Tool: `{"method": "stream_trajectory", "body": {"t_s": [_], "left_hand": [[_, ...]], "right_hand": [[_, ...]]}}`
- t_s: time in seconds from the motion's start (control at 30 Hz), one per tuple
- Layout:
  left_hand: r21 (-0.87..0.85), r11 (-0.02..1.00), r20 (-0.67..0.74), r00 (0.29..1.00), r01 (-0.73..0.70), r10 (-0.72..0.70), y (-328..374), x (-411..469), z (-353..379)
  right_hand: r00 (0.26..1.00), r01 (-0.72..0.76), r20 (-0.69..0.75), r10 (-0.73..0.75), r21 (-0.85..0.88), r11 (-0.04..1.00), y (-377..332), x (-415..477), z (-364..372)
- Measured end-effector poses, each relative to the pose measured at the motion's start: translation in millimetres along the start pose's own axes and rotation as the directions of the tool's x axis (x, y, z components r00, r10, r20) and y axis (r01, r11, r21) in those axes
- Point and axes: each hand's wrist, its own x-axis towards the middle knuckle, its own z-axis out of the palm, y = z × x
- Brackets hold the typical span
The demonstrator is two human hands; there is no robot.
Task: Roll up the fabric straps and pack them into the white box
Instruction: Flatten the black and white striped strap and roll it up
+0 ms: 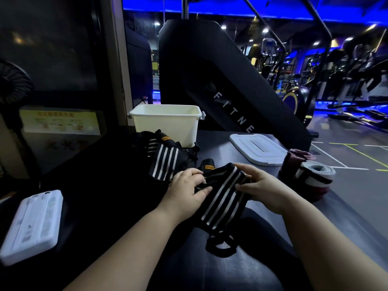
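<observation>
Holding black strap w/ white stripes (pixel 223 199) btwn both hands, above near part of dark surface (pixel 220 150): left hand (pixel 186 185) pinches its upper-left end, right hand (pixel 264 185) grips its right edge. Strap's loop end lies toward the person. White box (pixel 168 122), open, at back of surface; pile of more striped straps (pixel 165 158) just in front of it. Lid (pixel 258 149) flat, to right of box. Rolled straps (pixel 310 175) at right edge. White flat case (pixel 33 223) far left.

White letters reading "FITNE" run down the slanted black panel (pixel 231 85) of a gym machine. The yellow sign (pixel 59 121) at left carries red print too blurred to read. The orange tags (pixel 165 139) on the black straps (pixel 163 162) are also illegible.
</observation>
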Motion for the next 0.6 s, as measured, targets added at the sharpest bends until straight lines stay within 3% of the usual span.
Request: {"method": "stream_trajectory", "body": {"t_s": [0.1, 0.23, 0.43, 0.6], "left_hand": [[-0.122, 0.991, 0.062, 0.997, 0.061, -0.054, 1, -2, -2], [-0.192, 0.976, 0.028, 0.994, 0.106, -0.103, 4, -3, -5], [-0.361, 0.896, 0.092, 0.966, 0.258, -0.241, 5, 3, -5], [-0.341, 0.892, 0.116, 0.955, 0.297, -0.274, 8, 7, 0]], "right_hand": [[0.997, 0.0, -0.078, 0.001, 0.008, 1.0, 11, 0, 6], [0.98, -0.012, -0.197, 0.004, -0.037, 0.999, 23, 6, 16], [0.919, -0.044, -0.393, -0.037, -0.195, 0.98, 29, 15, 31], [0.907, 0.038, -0.395, -0.147, -0.272, 0.962, 27, 20, 43]]}}
